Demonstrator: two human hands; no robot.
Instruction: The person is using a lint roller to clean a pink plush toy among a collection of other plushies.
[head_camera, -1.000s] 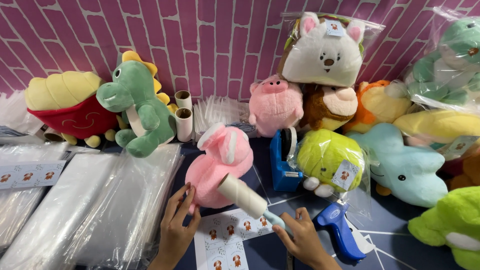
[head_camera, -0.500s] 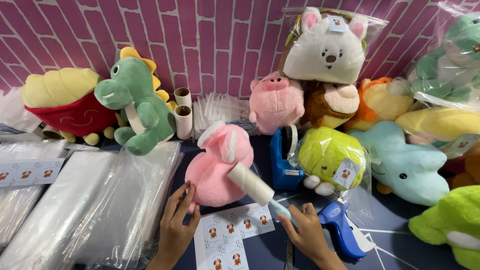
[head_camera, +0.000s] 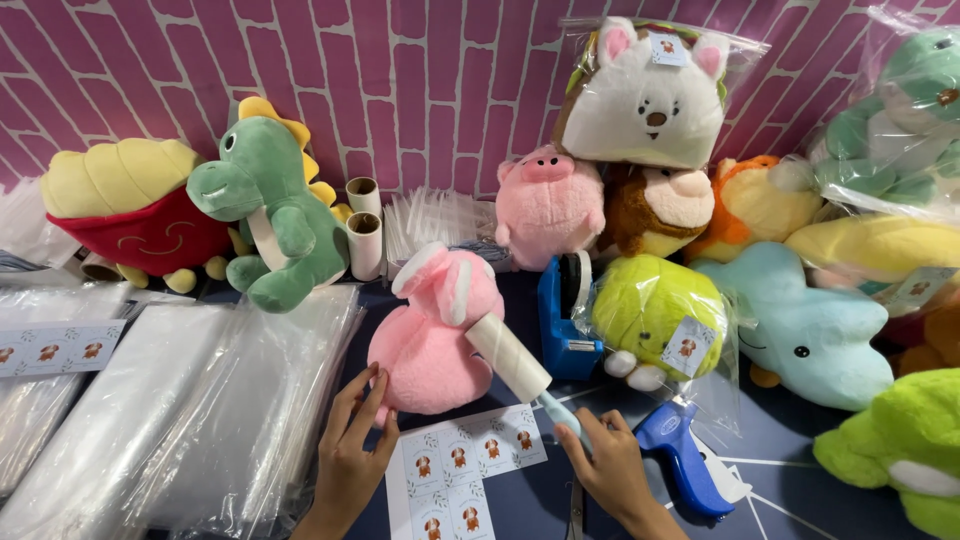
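1. Pink plush rabbit (head_camera: 432, 335) lies on the dark surface (head_camera: 800, 440) just beyond both hands, ears pointing toward the wall.
2. Left hand (head_camera: 350, 455), fingers (head_camera: 362, 400) spread, presses the toy's near side, apparently steadying it against rolling.
3. Right hand (head_camera: 603, 462), fingers curled tight around the pale blue handle, holds a lint roller (head_camera: 508, 357) angled up so that its white roll bears on the rabbit's flank.
4. Sticker sheet (head_camera: 462, 470) lies flat between the wrists, within easy reach.
5. Blue tape dispenser (head_camera: 562, 320) and blue tagging gun (head_camera: 685, 460) sit right of the toy.
6. Clear plastic bags (head_camera: 190, 400) are stacked left; bagged plush toys (head_camera: 655, 95) are piled against the pink brick wall (head_camera: 400, 90).
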